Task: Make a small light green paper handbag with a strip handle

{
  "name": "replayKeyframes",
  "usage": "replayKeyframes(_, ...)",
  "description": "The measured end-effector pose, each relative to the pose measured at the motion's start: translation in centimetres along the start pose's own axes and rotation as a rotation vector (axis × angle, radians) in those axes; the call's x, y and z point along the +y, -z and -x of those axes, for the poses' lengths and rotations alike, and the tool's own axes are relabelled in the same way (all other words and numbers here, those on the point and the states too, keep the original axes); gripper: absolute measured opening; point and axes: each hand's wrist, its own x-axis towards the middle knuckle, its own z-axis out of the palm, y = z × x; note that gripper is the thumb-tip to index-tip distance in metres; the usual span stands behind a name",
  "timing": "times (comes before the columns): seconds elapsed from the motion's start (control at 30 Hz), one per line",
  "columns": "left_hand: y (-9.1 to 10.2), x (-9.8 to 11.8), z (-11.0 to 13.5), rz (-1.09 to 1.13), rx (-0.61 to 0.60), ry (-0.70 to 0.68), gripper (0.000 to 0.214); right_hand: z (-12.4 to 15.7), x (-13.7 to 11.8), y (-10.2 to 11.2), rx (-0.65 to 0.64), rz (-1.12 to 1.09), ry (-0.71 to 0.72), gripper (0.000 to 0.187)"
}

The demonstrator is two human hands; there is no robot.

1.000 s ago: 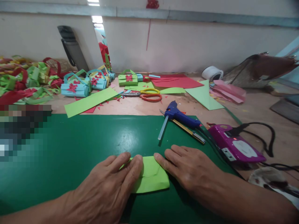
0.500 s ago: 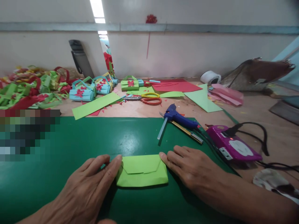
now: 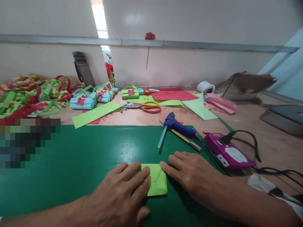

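A folded lime-green paper pouch (image 3: 158, 179) with a flap lies on the green cutting mat (image 3: 90, 151) before me. My left hand (image 3: 123, 186) rests across its left part with outstretched fingers, covering that side and much of the flap. At the upper right corner, my right hand (image 3: 187, 170) holds the pouch with its fingertips, the other fingers curled. Beyond my right hand, a blue glue gun (image 3: 178, 123) with a clear glue stick lies beside a yellow utility knife (image 3: 186, 138).
Scissors (image 3: 151, 107), a green paper strip (image 3: 96, 114) and red sheets (image 3: 176, 95) lie behind the mat. Small paper handbags (image 3: 82, 102) stand at back left near a grey bottle (image 3: 84, 69). On the right are a purple power strip (image 3: 229, 151) with cables and a brown bag (image 3: 243, 85).
My left hand has moved right, from the pouch's left edge onto its top, fingers now flat over it. My right hand stays at the right corner. The camera view has tilted up slightly.
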Motion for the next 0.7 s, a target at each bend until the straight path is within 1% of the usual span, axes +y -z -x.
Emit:
replayKeyframes(0.07,0.0,-0.4,0.1,0.019,0.018,-0.032,0.031,-0.6,0.2,0.9,0.029,-0.014,-0.009,0.011)
replayKeyframes(0.1,0.1,-0.8,0.3,0.034,0.022,-0.076,0.03,-1.1,0.2,1.2,0.067,0.004,-0.003,0.009)
replayKeyframes(0.13,0.2,-1.2,0.5,0.047,0.012,-0.121,0.031,-1.7,0.3,1.4,0.124,0.026,0.018,0.011)
replayKeyframes(0.2,0.3,-1.9,1.0,0.063,0.032,-0.175,0.033,-2.9,0.3,1.3,0.206,0.077,0.075,0.017)
replayKeyframes(0.23,0.1,-2.2,1.2,0.066,0.067,-0.178,0.034,-3.5,0.2,1.0,0.224,0.098,0.108,0.018)
replayKeyframes(0.33,-0.9,-2.5,2.2,0.098,0.196,-0.127,0.04,-4.5,-0.2,0.2,0.202,0.143,0.211,0.02)
replayKeyframes(0.4,-1.5,-2.5,2.6,0.126,0.229,-0.108,0.043,-4.7,-0.5,-0.1,0.171,0.169,0.267,0.02)
replayKeyframes(0.53,-2.0,-2.6,2.7,0.159,0.198,-0.104,0.039,-5.1,-0.7,0.2,0.136,0.209,0.318,0.018)
replayKeyframes(0.7,-1.7,-2.7,2.3,0.133,0.132,-0.116,0.025,-6.6,-0.7,0.6,0.096,0.232,0.36,0.02)
